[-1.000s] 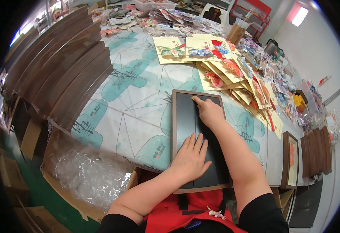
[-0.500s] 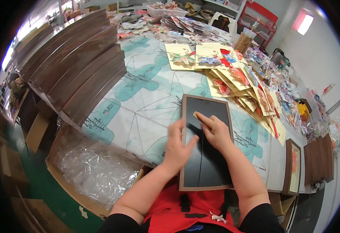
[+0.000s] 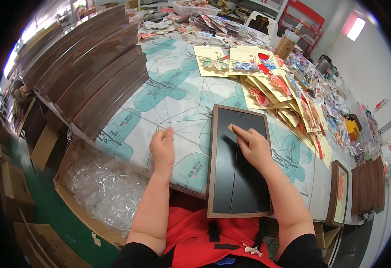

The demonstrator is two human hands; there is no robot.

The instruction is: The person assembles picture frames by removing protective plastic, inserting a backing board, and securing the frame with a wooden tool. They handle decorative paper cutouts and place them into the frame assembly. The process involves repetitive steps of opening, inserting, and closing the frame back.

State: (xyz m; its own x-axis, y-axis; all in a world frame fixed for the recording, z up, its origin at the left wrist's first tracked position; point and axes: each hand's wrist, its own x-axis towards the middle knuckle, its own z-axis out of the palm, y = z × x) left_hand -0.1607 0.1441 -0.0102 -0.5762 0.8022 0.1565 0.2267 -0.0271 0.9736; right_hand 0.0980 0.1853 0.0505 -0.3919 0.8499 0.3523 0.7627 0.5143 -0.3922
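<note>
Over on the right side of the table [image 3: 153, 119], there was the right hand [image 3: 254, 149], pinching a small tan piece [image 3: 231, 127] at the pointing fingertip, right over the black backing [image 3: 222, 174] of the brown frame [image 3: 210, 178]! That frame lay face down at the near edge, slightly tilted in view, between both forearms. Out to its left, the left hand [image 3: 162, 149] hung clear of it, fingers curled into a loose fist; with that blur, whether it held something was hard to say. Beyond, pale yellow cards [image 3: 276, 87] fanned out in overlapping rows, while brown frames [image 3: 97, 67] stood stacked far left, above crumpled clear plastic [image 3: 110, 192]!
</note>
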